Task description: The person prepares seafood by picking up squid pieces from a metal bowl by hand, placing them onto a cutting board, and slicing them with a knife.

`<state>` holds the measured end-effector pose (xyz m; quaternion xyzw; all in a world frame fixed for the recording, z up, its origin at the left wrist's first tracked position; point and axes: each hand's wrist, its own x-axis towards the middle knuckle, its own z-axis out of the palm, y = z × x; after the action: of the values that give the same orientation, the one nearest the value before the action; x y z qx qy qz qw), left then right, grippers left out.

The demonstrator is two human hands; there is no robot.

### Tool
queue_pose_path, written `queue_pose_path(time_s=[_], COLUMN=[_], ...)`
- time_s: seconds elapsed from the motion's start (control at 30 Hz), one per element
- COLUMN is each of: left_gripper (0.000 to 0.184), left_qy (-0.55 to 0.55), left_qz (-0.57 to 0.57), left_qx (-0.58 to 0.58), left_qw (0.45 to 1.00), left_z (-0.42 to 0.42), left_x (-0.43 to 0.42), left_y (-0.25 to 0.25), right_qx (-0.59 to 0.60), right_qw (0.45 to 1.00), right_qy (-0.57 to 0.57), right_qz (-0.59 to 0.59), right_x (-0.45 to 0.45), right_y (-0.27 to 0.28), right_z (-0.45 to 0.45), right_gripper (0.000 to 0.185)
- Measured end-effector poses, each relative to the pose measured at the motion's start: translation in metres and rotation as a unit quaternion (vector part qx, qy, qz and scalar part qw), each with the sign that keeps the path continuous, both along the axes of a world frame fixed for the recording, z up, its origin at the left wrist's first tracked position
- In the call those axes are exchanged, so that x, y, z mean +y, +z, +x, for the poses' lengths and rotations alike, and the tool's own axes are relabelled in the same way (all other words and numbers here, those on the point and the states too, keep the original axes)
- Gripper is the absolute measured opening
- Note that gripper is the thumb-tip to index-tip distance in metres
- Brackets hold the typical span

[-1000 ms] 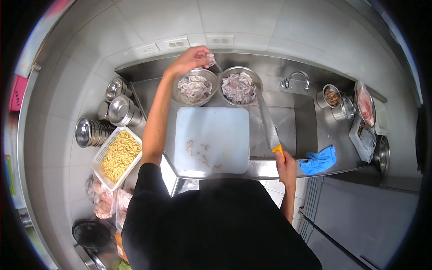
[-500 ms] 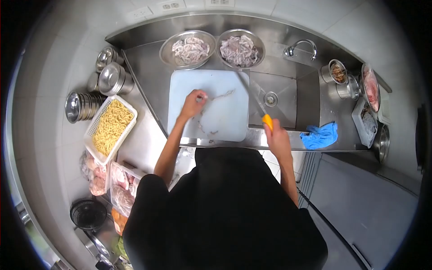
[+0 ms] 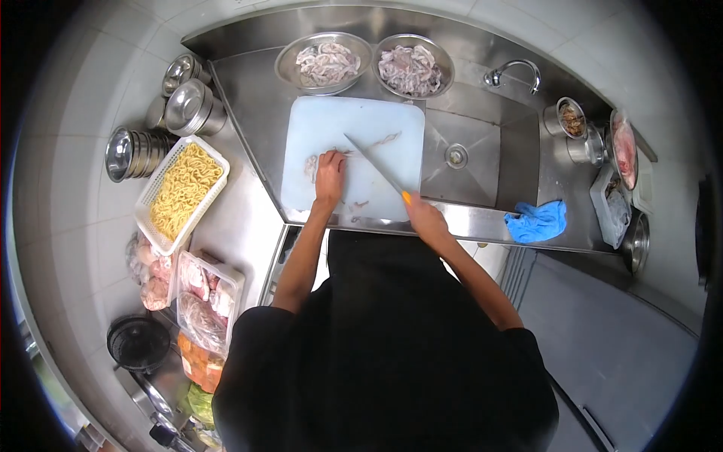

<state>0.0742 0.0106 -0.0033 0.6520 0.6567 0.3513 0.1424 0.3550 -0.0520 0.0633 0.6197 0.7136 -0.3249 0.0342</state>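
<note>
A knife (image 3: 376, 166) with a yellow handle is gripped in my right hand (image 3: 428, 220) at the front right of the white cutting board (image 3: 354, 113). Its blade slants up and left across the board, the tip just right of my left hand (image 3: 330, 177). The fingers of that hand are curled down on a pale strip of raw meat or seafood, mostly hidden beneath them. Part of the pale raw piece (image 3: 310, 167) shows left of the hand. A thin stringy scrap (image 3: 388, 138) lies past the blade, and a small scrap (image 3: 361, 205) near the board's front edge.
Two metal bowls of pale raw strips (image 3: 329, 63) (image 3: 410, 69) stand behind the board. Right of it are a sink (image 3: 467, 181), faucet (image 3: 520, 66) and blue cloth (image 3: 537, 222). A noodle basket (image 3: 184, 194) and a tub of bagged meat (image 3: 205, 297) sit left.
My right hand has brought the knife left from over the sink edge onto the board. My left hand has moved down onto a pale piece, its fingers curled. The view has shifted slightly.
</note>
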Motion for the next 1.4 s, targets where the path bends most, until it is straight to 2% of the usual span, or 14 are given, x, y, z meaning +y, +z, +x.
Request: queue_pose_path(time_s=[0.17,0.27,0.37,0.5,0.57,0.67,0.77,0.87,1.0,1.1,1.17,1.27,1.33,1.4], left_gripper=[0.01,0.011,0.015,0.031,0.042,0.052,0.051,0.052,0.044,0.04,0.04,0.035,0.034,0.036], left_qy=[0.065,0.08,0.049,0.042,0.075,0.071,0.033,0.048,0.074,0.024,-0.038,-0.11,-0.157,-0.129], left_qz=[-0.011,-0.15,-0.175,-0.131,-0.102,-0.129,-0.057,-0.014,-0.006,0.028,0.088,0.047,0.028,0.068], left_qx=[-0.043,-0.231,-0.561,-0.281,-0.108,-0.17,-0.158,-0.126,-0.256,-0.3,-0.282,-0.262,-0.217,-0.101], left_qw=[0.997,0.958,0.808,0.95,0.986,0.974,0.985,0.991,0.964,0.953,0.955,0.958,0.963,0.984], left_z=[-0.012,-0.013,0.01,0.017,0.02,0.036,0.052,0.06,0.071,0.087,0.1,0.099,0.089,0.059], left_x=[0.0,0.008,0.026,0.035,0.028,0.02,0.019,0.017,0.027,0.069,0.117,0.179,0.216,0.258], left_y=[0.003,0.007,0.003,-0.017,-0.018,-0.003,-0.001,-0.01,0.005,0.046,0.079,0.132,0.146,0.133], right_qx=[-0.007,-0.006,0.067,0.093,0.106,0.09,0.108,0.195,0.178,0.185,0.145,-0.002,-0.096,-0.162], right_qw=[0.999,0.999,0.991,0.985,0.984,0.992,0.994,0.977,0.975,0.975,0.976,0.975,0.96,0.945], right_qy=[-0.005,-0.032,-0.116,-0.143,-0.144,-0.083,-0.031,-0.061,-0.098,-0.116,-0.139,-0.108,-0.08,-0.055], right_qz=[-0.054,-0.015,0.016,0.025,-0.013,0.003,-0.007,-0.057,-0.089,0.03,0.08,0.195,0.25,0.278], right_x=[-0.044,-0.057,-0.037,0.005,0.016,0.018,0.016,0.009,0.014,0.029,0.054,0.101,0.119,0.135], right_y=[0.034,0.028,0.012,-0.015,-0.021,-0.026,-0.05,-0.044,-0.012,0.03,0.071,0.111,0.132,0.15], right_z=[0.073,0.101,0.101,0.08,0.071,0.056,0.047,0.029,0.024,0.03,0.035,0.046,0.053,0.057], right_gripper=[0.04,0.044,0.049,0.055,0.055,0.054,0.053,0.052,0.047,0.044,0.037,0.033,0.031,0.03])
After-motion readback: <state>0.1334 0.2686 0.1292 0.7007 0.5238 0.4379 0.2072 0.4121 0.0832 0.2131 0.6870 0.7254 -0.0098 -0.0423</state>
